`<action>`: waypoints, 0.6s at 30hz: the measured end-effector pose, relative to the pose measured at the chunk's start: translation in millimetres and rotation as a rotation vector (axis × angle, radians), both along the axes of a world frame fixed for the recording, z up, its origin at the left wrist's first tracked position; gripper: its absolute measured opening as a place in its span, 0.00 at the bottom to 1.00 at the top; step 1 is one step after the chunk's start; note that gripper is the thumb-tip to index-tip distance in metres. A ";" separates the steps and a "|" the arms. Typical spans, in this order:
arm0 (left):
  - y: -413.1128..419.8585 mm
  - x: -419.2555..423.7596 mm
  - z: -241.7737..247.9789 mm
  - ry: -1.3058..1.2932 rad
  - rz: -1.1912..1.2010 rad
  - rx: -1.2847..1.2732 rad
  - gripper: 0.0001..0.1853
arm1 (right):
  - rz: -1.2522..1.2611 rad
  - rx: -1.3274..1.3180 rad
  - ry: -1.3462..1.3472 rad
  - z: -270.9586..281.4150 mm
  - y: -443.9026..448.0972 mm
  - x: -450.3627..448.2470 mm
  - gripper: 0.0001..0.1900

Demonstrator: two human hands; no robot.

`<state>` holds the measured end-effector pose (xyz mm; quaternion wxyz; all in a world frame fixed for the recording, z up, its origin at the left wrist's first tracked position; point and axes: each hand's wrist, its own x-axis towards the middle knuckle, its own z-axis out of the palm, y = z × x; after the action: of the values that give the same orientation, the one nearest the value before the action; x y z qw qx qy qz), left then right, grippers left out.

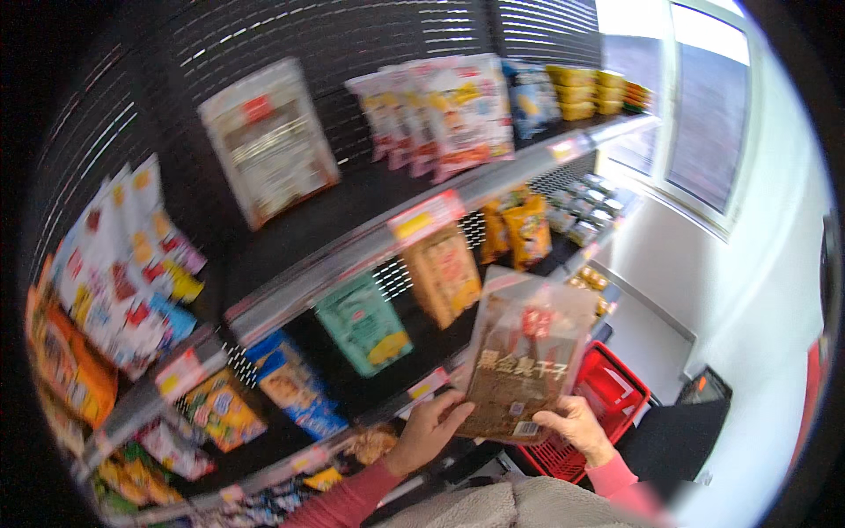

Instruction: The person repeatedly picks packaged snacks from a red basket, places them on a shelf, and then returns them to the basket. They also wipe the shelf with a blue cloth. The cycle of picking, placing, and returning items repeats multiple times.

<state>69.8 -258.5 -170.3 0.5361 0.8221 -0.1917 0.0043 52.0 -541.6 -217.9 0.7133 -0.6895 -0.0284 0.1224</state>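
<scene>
A clear-topped plastic food pouch (pixel 511 363) with brown contents and printed characters is held upright, low in front of the shelves. My left hand (pixel 432 429) grips its lower left edge, and my right hand (pixel 577 426) pinches the lower right corner, thumb on the front. On the top shelf a similar clear-and-white pouch (pixel 270 142) stands alone, left of a row of white-and-pink snack bags (pixel 462 115). Behind the held pouch, one shelf down, are an orange-brown package (pixel 442 274) and a green pouch (pixel 364 325).
A red plastic basket (pixel 617 376) sits low at the right, beside a black object (pixel 680 442). Price-tagged shelf edges (pixel 337 277) cross the view. More snack bags (pixel 132 264) fill the left. A window (pixel 706 112) and white wall are at the right.
</scene>
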 end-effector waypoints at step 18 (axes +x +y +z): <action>121.6 48.1 280.6 -0.790 0.584 0.106 0.11 | 0.223 -0.173 -1.227 327.7 148.4 190.4 0.14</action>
<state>118.0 -136.9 110.3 0.3564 0.8030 -0.1420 0.4560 242.4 -393.1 109.8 0.4918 -0.6824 -0.4941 -0.2198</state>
